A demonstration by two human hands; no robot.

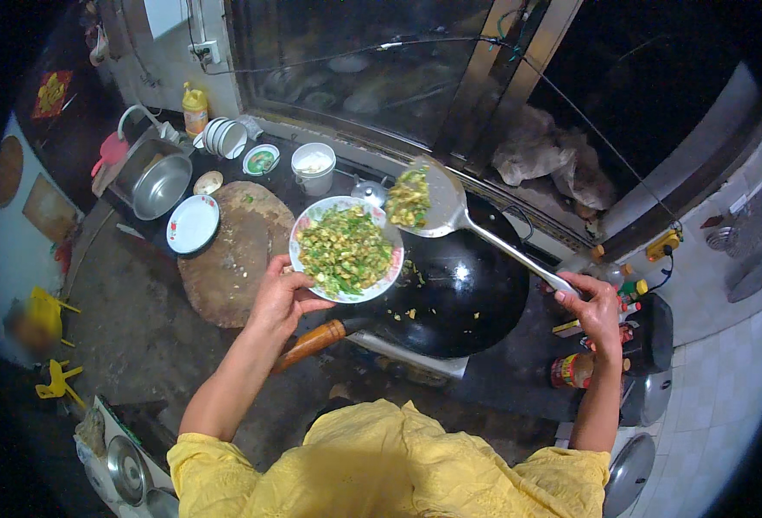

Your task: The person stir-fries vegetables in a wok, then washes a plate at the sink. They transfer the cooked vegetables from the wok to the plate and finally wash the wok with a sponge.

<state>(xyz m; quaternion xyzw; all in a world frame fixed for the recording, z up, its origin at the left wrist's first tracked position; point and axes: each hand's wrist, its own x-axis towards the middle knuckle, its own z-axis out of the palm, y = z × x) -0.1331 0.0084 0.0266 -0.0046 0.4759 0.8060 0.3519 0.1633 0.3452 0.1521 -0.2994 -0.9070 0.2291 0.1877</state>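
Observation:
My left hand (282,294) grips the near left rim of a flower-patterned bowl (396,264), which holds chopped green and yellow food (342,249). My right hand (591,307) is closed round the handle of a metal wok spatula (449,207). Some of the same food lies on the left part of the spatula's blade, just above and right of the bowl. Below both is a black wok (471,291) with a few scraps in it; its wooden handle (313,343) points towards my left forearm. The bowl hides the wok's left part.
A round wooden chopping board (225,285) lies left of the wok, with a white plate (192,223) at its edge. Behind stand a white tub (314,169), stacked bowls (224,137) and a metal basin (161,188) in the sink. Jars and bottles (572,371) stand at the right.

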